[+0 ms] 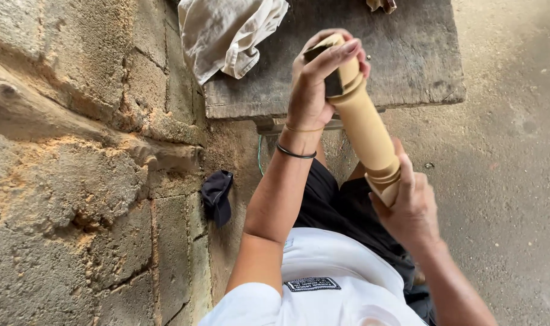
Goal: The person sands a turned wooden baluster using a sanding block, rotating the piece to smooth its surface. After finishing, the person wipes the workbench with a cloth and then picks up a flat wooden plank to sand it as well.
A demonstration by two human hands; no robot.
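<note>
Spindle point(364, 124) of pale turned wood slants up over my lap, my right hand point(409, 208) clamped round its lower end to steady it, left hand point(314, 84) fingers pressing dark sandpaper point(332, 83) against its top.

left of bench: a rough block wall point(76, 181) stands close against the wooden bench point(408, 66), shutting that side
on bench, left end: a crumpled white cloth point(227, 33) covers the corner
bench top, right part: bare boards, open to a hand
right of bench: open sandy ground point(510, 151)
below bench by wall: a dark cap point(217, 194) lies in the narrow gap
</note>
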